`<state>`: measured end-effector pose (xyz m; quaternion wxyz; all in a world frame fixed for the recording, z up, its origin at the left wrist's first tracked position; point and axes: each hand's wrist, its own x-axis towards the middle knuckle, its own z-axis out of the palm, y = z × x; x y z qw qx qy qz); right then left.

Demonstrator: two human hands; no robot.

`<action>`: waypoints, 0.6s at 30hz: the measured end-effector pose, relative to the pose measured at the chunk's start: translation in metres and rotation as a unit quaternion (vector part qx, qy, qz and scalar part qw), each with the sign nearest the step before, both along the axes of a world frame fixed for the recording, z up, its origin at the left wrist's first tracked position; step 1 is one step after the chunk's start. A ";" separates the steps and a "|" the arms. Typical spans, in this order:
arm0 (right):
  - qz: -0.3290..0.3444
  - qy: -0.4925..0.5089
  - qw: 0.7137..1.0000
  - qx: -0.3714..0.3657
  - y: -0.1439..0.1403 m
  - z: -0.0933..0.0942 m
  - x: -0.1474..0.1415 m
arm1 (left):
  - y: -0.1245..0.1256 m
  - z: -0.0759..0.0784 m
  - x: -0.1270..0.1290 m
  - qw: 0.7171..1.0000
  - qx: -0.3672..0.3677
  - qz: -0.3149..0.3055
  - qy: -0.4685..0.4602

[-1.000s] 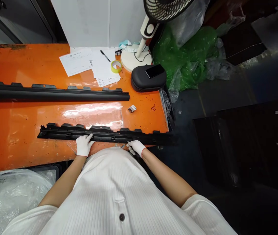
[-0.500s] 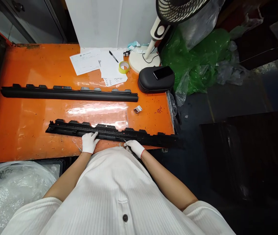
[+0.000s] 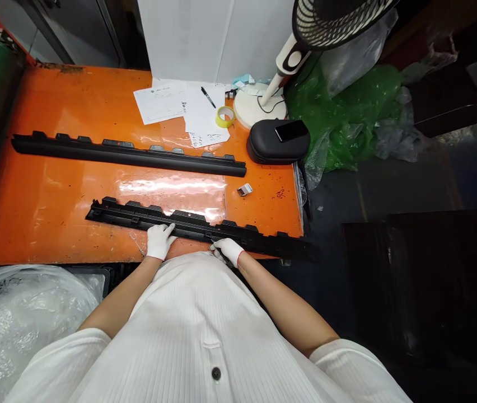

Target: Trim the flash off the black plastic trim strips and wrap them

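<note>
A long black plastic trim strip, with tabs along its far edge, lies at the front of the orange table with its ribbed side up. My left hand, in a white glove, grips its near edge left of the middle, thumb on top. Also gloved, my right hand is closed at the same edge, farther right. From its fingers pokes a small thin tool, its tip against the strip; its kind is too small to make out. A second black trim strip lies farther back, smooth side up.
On the orange table are papers, a pen, a tape roll, a small box and a black case bearing a phone. A fan stands behind. Plastic wrap is at lower left.
The camera view has turned a little, so the table's things appear farther right. My right hand has slid slightly left along the strip. The left hand keeps its hold.
</note>
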<state>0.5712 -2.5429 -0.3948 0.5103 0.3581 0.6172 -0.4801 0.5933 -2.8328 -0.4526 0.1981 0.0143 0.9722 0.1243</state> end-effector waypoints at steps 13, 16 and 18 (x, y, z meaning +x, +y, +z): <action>0.056 0.043 0.997 -0.025 -0.015 -0.011 -0.004 | -0.007 -0.001 -0.001 1.000 0.026 0.003 -0.014; 0.084 0.067 0.992 -0.060 -0.006 -0.011 -0.005 | -0.008 -0.002 -0.001 0.999 0.034 0.009 -0.012; 0.106 0.076 0.987 -0.090 0.003 -0.012 -0.004 | -0.010 -0.003 -0.001 0.999 0.038 0.009 -0.013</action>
